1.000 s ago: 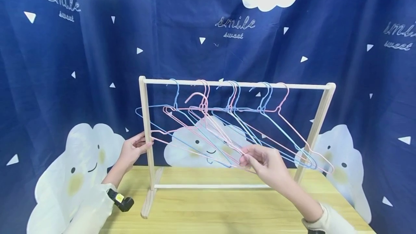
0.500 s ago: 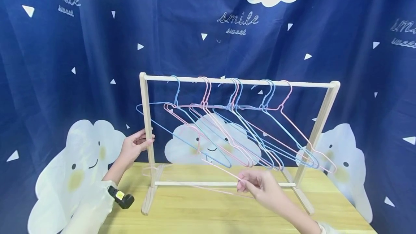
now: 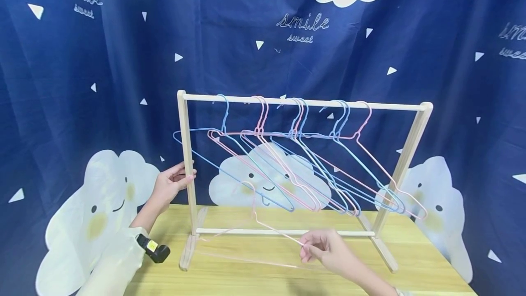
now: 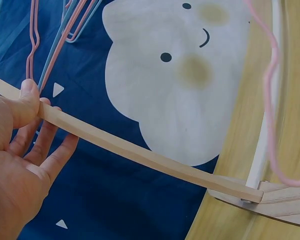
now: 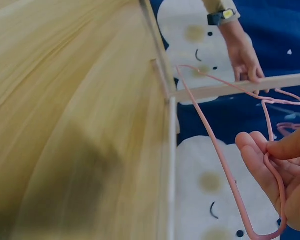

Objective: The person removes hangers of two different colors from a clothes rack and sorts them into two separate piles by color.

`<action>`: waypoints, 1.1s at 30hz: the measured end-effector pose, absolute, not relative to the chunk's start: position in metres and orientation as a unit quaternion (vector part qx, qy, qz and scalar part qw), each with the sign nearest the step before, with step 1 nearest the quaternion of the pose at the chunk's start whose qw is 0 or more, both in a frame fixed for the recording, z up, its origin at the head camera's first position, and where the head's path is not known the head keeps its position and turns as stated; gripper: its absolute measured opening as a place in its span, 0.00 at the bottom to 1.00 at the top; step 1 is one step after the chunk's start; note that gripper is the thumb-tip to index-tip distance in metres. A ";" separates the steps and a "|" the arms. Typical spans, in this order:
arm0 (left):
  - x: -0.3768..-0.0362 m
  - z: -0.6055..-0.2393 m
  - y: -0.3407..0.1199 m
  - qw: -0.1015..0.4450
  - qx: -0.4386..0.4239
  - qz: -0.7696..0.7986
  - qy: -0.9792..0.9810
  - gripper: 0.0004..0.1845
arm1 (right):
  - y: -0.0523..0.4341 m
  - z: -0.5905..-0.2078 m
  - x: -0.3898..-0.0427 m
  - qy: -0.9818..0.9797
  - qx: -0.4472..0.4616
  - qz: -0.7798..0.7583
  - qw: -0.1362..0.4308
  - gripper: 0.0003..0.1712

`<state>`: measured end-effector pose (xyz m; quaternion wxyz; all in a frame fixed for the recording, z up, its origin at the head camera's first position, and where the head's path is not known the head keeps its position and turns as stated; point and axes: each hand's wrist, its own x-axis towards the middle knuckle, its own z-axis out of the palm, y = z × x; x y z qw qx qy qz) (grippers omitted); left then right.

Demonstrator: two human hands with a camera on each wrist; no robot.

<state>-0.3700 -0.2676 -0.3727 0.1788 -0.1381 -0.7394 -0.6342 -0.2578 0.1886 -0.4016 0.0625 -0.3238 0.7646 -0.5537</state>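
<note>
My left hand point(image 3: 167, 188) grips the left upright point(image 3: 186, 150) of a wooden clothes rack, its thumb in front and fingers behind, as the left wrist view shows on the post point(image 4: 135, 152). Low in front of the rack, my right hand point(image 3: 326, 249) pinches a pink wire hanger point(image 5: 218, 150) between thumb and fingers near one shoulder end. That hanger's hook points up and its body reaches left, blurred in the head view. Several blue and pink hangers hang from the top rail point(image 3: 390, 106), among them a blue hanger point(image 3: 226, 115) at the left.
The rack stands on a wood-grain table point(image 3: 246, 282), its lower bar point(image 3: 347, 233) behind the held hanger. Its right upright point(image 3: 408, 150) is at the far side. A dark blue curtain point(image 3: 230, 22) with smiling clouds hangs close behind.
My right hand has brought the pink hanger down from among the hung hangers to low over the table, away from the rail. The left hand keeps its grip on the upright.
</note>
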 end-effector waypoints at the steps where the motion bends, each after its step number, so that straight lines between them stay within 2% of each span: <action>1: -0.370 -0.373 -0.268 0.179 -0.138 -0.634 -0.739 0.31 | 0.189 -0.404 -0.259 0.766 -0.317 -0.555 0.070 0.08; 15: -0.370 -0.373 -0.269 0.178 -0.141 -0.633 -0.740 0.31 | 0.204 -0.436 -0.274 0.750 -0.292 -0.577 0.139 0.09; 24: -0.369 -0.371 -0.267 0.181 -0.140 -0.638 -0.735 0.31 | 0.229 -0.456 -0.291 0.734 -0.282 -0.588 0.190 0.17; 33: -0.370 -0.372 -0.266 0.184 -0.138 -0.638 -0.735 0.30 | 0.260 -0.470 -0.302 0.754 -0.264 -0.570 0.189 0.16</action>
